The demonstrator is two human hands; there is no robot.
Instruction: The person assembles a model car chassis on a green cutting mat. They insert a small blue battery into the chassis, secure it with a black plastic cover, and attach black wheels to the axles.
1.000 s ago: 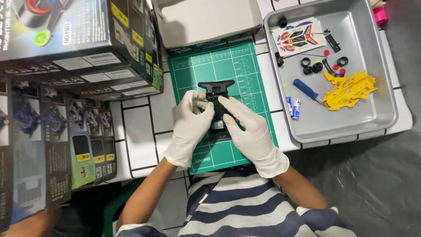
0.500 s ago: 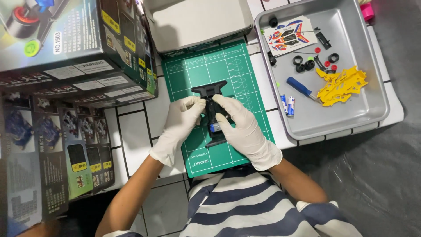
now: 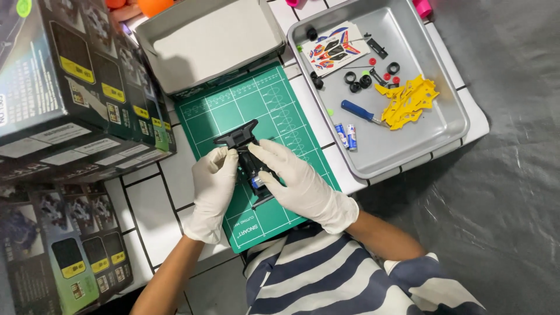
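Both gloved hands are meeting over a black toy-car chassis (image 3: 248, 160) that is lying on the green cutting mat (image 3: 274, 111), which serves here as the landmark. The chassis is sitting near the mat's middle, its long axis running diagonally from the mat's far-left area toward the near edge, with the wide bumper end pointing away from the person.

The left hand (image 3: 213, 189) is coming in from the mat's left edge, its fingers curled and closed against the chassis's left side just behind the bumper. The right hand (image 3: 294, 181) is reaching across from the mat's right half, its fingers laid over the chassis and pinching its middle; it is covering more of the body and looks the nearer of the two to the part's centre. Something small and blue is showing between the fingers, possibly a battery, though the gloves are hiding too much to be sure.

Off the mat's right edge a grey metal tray (image 3: 449, 125) is holding a yellow plastic part (image 3: 408, 102), a blue-handled screwdriver (image 3: 357, 111), two small batteries (image 3: 345, 135), several black tyres (image 3: 357, 81) and a sticker sheet (image 3: 335, 49). Beyond the mat's far edge an open grey box (image 3: 210, 44) is standing, and dark printed cartons (image 3: 70, 93) are stacked to the mat's left. Nothing is lying on the mat between the hands and the chassis.
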